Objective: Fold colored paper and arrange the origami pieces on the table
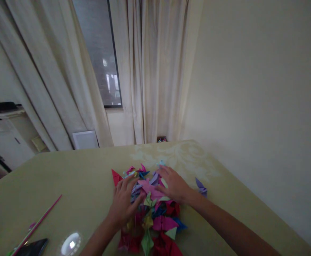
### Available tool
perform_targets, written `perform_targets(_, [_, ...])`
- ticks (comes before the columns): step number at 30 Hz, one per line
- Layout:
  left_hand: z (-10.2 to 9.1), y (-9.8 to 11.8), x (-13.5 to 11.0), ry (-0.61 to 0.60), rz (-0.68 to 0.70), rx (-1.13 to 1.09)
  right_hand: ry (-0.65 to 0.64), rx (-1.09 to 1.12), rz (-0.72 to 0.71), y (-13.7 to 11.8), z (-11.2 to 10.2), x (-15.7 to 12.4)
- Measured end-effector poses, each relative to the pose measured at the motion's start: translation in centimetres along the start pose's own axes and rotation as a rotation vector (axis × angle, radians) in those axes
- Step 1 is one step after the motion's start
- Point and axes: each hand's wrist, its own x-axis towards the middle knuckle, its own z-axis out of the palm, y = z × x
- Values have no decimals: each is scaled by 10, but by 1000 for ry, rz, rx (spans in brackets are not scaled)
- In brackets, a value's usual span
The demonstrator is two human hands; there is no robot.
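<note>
A heap of folded paper cranes in pink, red, green, blue, purple and yellow lies on the table near its front edge. My left hand rests along the heap's left side, fingers spread. Over the upper right of the heap lies my right hand, its fingers stretched apart. Between the two hands shows a pink folded paper piece. Both hands touch or hover just over the papers; which one, I cannot tell. One purple paper crane sits apart, right of my right wrist.
The table has a pale yellow-green cover. At the front left are a long pink-and-green stick, a dark phone-like object and a round clear shiny object. A wall borders the right side; curtains hang behind.
</note>
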Motion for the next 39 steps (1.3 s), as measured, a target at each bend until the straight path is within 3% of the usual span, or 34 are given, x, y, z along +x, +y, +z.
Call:
perform_targets(3, [10,-1,45,-115,-119,74,-146,-106,-90,-18,21,-59])
perform_targets(5, [21,-1,64,-241,-143,90,-206,-128,-89,-23,35,-77])
perform_targets(7, [29,-4,70,-310,-124,82,-199,-136,2,-19,40,-81])
perform_targets(12, [17,-32,46,-312,-26,48,-91,-176,197,5,25,-62])
perform_targets(19, [-16,-59,0,-209,15,-24,58,-210,249,12,31,-28])
perform_targets(23, [-28,-50,-15,-100,0,-56,124,-133,212,2,29,-22])
perform_targets(27, [-37,-29,-14,-40,28,-122,178,54,86,-15,27,-20])
perform_targets(32, [-42,-7,-8,-3,10,-215,220,278,-25,-33,32,-14])
perform_targets(39, [-36,3,-4,-12,-29,-423,380,353,-47,-40,26,-19])
